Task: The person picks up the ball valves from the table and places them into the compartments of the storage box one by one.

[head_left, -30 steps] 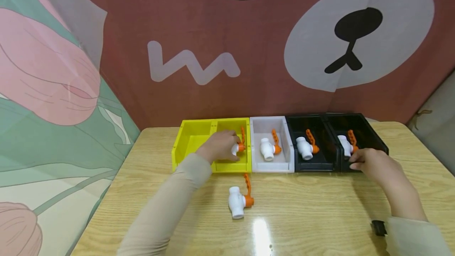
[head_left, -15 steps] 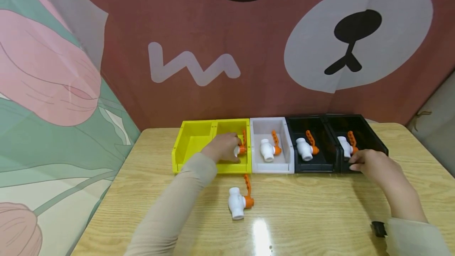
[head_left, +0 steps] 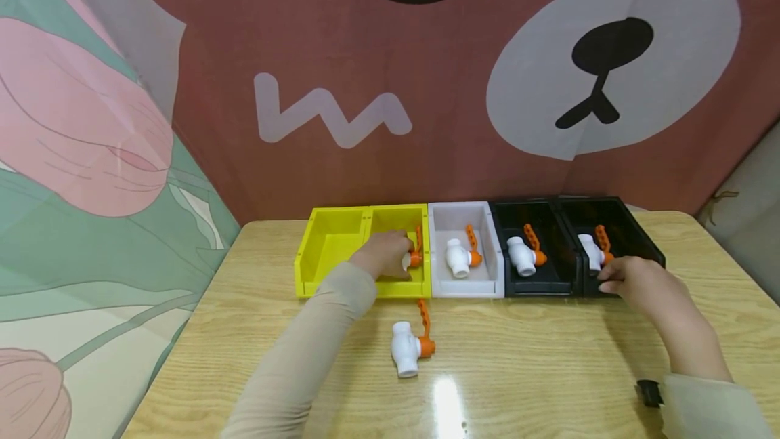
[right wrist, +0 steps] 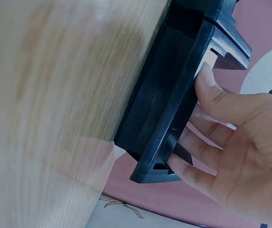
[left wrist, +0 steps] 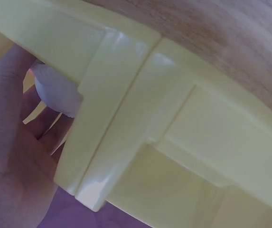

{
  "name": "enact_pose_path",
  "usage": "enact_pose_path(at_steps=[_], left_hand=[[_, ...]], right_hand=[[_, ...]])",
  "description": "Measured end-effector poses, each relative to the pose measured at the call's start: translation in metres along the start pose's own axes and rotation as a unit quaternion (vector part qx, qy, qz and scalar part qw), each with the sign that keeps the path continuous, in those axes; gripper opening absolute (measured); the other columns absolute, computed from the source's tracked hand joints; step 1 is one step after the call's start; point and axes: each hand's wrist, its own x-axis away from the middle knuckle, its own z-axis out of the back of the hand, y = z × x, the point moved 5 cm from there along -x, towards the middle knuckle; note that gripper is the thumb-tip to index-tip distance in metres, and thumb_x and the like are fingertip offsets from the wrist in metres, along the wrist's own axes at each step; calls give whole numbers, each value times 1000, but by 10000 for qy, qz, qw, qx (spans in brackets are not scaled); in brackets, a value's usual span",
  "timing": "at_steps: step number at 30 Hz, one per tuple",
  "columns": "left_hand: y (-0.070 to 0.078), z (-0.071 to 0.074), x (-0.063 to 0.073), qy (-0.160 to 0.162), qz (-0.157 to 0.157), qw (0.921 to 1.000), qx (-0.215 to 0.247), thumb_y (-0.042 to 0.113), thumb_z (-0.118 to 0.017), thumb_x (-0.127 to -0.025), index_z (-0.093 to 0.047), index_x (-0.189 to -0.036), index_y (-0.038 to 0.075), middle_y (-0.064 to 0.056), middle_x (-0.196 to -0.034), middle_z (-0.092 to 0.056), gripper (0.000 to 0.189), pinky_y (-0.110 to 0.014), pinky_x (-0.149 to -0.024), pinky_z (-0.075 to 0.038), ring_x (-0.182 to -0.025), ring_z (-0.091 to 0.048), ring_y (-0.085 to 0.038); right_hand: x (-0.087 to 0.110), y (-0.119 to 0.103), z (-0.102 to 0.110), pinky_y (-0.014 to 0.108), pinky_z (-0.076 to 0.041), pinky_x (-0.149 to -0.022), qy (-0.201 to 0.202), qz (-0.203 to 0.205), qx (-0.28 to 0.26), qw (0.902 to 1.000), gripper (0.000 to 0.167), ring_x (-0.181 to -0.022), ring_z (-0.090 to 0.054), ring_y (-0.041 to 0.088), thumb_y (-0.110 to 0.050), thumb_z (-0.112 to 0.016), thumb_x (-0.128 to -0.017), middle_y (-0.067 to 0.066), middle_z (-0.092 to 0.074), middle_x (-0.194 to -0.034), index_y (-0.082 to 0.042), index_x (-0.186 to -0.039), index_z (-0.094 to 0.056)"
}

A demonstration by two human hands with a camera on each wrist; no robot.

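My left hand (head_left: 382, 254) reaches into the right-hand yellow bin (head_left: 397, 290) and grips a ball valve (head_left: 416, 259) with a white body and orange handle. In the left wrist view the valve's white end (left wrist: 57, 90) shows between thumb and fingers, partly hidden by the bin wall. Over the front of the rightmost black bin (head_left: 640, 236), my right hand (head_left: 648, 290) pinches another ball valve (head_left: 590, 251), its handle pointing back. The right wrist view has the thumb against the valve's white body (right wrist: 210, 58), fingers behind the bin's front lip.
Single ball valves lie in the white bin (head_left: 496, 283) and the left black bin (head_left: 542, 286). Another ball valve (head_left: 405, 349) lies on the wooden table (head_left: 518, 371) in front. The left yellow bin (head_left: 305, 256) ends the row. A printed cloth (head_left: 426, 168) hangs behind.
My left hand and forearm have shifted slightly to the right, with the hand still at the valve in the yellow bin. My right hand has stayed in place.
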Motion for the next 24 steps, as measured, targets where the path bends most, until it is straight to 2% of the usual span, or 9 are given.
enact_pose_path(at_steps=[7, 14, 19, 24], left_hand=[[-1, -4, -1, -1, 15, 10000, 92, 42, -81, -83, -68, -122, 14, -3, -116, -61, 50, -32, -94, -50, -102, -59, -20], [-3, -6, -2, -28, -13, 9999, 150, 45, -78, -85, -66, -127, 15, -2, -126, -60, 53, -33, -99, -47, -111, -58, -21], [-3, -4, 0, 112, -162, 9997, 124, 46, -75, -86, -65, -129, 15, -2, -128, -60, 53, -35, -99, -48, -113, -59, -21], [-1, 1, 7, 352, -173, 9990, -196, 45, -68, -92, -68, -122, 15, -3, -123, -62, 43, -36, -95, -50, -108, -61, -23]], right_hand=[[1, -1, 0, 60, -47, -65, 20, 6, -2, 10000, 17, -93, -62, 47, -14, -72, -89, 21, -70, -96, 0, -97, -72], [1, 0, 1, 60, -47, -65, 7, 1, -14, 10000, 17, -93, -62, 47, -15, -73, -89, 20, -70, -96, 0, -98, -72], [1, 1, 1, 60, -47, -66, 53, 38, -20, 10000, 17, -92, -63, 46, -15, -73, -89, 20, -70, -95, 0, -97, -72], [0, 0, 0, 60, -47, -66, 73, 94, -36, 9999, 17, -92, -63, 46, -16, -73, -89, 20, -70, -96, 0, -97, -72]])
